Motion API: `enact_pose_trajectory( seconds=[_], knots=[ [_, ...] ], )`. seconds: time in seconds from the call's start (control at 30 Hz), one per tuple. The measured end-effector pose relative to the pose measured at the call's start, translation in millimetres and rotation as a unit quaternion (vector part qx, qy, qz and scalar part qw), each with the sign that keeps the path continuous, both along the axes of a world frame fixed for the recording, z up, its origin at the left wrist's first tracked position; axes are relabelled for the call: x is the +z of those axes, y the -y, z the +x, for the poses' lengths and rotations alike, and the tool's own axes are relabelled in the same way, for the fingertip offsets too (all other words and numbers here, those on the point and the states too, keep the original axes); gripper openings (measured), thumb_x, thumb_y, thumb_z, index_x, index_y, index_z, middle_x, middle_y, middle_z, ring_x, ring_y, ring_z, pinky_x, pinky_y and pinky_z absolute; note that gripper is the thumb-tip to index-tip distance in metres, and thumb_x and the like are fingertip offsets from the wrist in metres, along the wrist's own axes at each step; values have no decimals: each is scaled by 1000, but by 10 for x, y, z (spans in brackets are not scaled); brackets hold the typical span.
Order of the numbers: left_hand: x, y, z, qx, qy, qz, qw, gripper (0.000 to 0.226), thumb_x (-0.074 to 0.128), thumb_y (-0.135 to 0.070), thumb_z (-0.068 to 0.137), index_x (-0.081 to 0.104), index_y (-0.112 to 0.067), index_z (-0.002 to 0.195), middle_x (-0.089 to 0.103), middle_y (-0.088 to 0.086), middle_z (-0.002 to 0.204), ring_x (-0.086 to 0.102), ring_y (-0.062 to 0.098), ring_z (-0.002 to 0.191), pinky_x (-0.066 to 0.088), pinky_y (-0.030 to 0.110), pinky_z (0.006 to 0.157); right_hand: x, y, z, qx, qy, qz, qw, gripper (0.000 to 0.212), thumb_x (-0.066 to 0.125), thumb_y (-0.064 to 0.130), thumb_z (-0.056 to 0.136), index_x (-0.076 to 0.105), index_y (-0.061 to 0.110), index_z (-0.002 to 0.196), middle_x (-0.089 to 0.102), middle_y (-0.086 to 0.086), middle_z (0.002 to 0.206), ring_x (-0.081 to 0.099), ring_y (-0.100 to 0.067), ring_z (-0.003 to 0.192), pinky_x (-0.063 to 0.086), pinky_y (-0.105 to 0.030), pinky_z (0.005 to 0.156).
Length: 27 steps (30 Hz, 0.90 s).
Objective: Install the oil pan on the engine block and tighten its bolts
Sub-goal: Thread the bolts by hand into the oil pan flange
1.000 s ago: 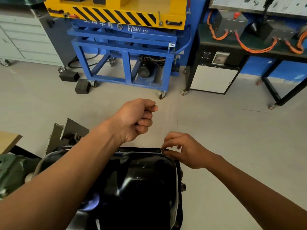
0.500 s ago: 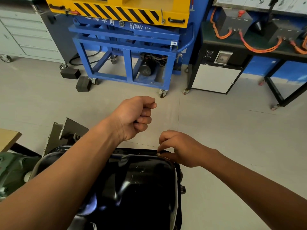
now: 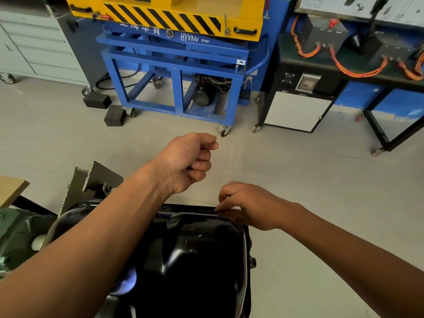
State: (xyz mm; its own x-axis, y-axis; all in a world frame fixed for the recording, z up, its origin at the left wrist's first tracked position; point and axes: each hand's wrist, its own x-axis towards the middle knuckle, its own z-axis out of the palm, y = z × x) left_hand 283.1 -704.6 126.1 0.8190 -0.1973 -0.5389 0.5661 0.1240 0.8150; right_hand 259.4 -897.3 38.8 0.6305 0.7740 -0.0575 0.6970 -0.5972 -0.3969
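Left hand (image 3: 185, 161) clenched aloft, the right hand (image 3: 247, 206), its grip pinching a bolt (image 3: 218, 212) at the oil pan (image 3: 195, 260) rim, should thread it squarely.

Two bare hands and two bare forearms are what shows of the person. The left forearm (image 3: 96, 244), the broader in view, fills the near left corner up to the left hand (image 3: 185, 164); tendon lines crease its wrist. The right forearm (image 3: 344, 246) comes from the near right to the right hand (image 3: 250, 206), its fingers (image 3: 226, 191) bare
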Motion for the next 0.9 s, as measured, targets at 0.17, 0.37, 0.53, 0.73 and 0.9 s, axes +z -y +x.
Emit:
enact_pose_trajectory(
  seconds=[0.17,0.37,0.53,0.73,0.9],
  knots=[
    [2,4,-3,-1,2,1,1000,25,52,-24,100,56,-16,77,25,-6,57,19,8,42,16,17,32,79,-35,28,18,10,-37,999,19,60,29,99,75,23,110,61,6,96,50,-10,93,50,-36,70],
    [2,6,1,-2,4,4,1000,24,53,-24,100,56,-16,77,25,-7,56,20,7,41,16,17,31,146,-83,60,37,14,-88,995,22,58,33,100,73,21,111,60,5,93,49,-12,92,49,-37,72],
    [3,10,-3,0,4,1,1000,24,53,-24,99,55,-16,77,25,-7,54,20,7,39,17,17,31,215,-91,44,57,33,-121,990,22,51,27,102,72,21,106,57,4,92,47,-13,92,49,-36,69],
    [5,13,-4,-5,3,-2,1000,24,53,-24,100,55,-16,78,25,-7,54,19,7,40,17,17,31,262,-136,31,68,86,-146,983,23,51,24,100,67,17,86,52,4,82,44,-13,85,46,-35,61],
    [10,11,-10,-5,5,-6,1000,24,52,-24,100,55,-16,78,26,-7,53,20,7,40,17,17,31,228,-97,49,55,46,-129,989,22,56,33,100,67,21,115,57,5,99,49,-13,96,49,-36,72]
  ],
)
